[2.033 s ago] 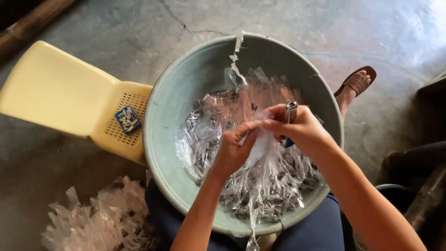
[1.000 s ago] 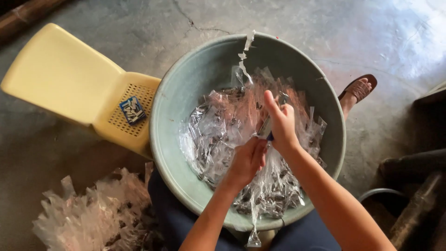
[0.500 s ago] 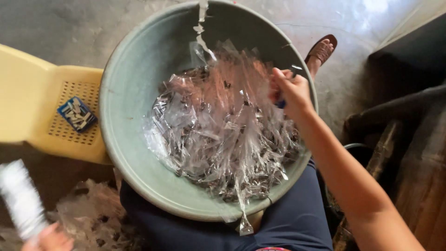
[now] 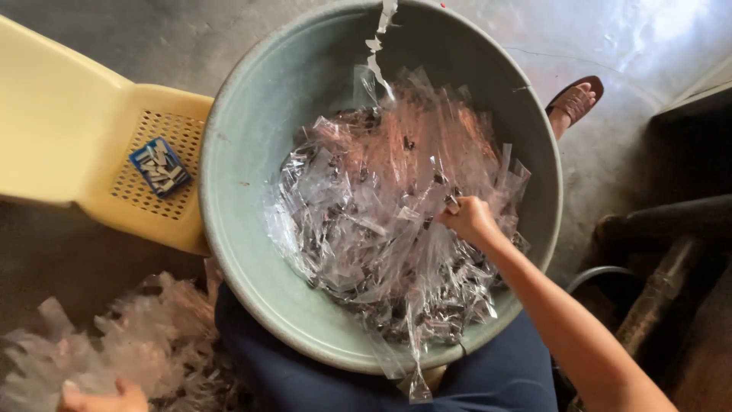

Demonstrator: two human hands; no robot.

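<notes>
Crinkly clear plastic packets point(image 4: 381, 229) in round green basin point(image 4: 252, 252), right hand point(image 4: 469, 220) pinching some, left hand point(image 4: 103, 398) on floor heap point(image 4: 114, 343), grip unclear

Yellow chair point(image 4: 69, 145), perhaps a sandal point(image 4: 576, 99).

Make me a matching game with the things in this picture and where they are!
Things:
1. small blue box
2. right hand
3. left hand
4. sandalled foot

Places:
A. in the clear packets in the green basin
B. on the yellow chair
C. on the floor right of the basin
D. at the packet heap bottom left

Pairs: 1-B, 2-A, 3-D, 4-C
</notes>
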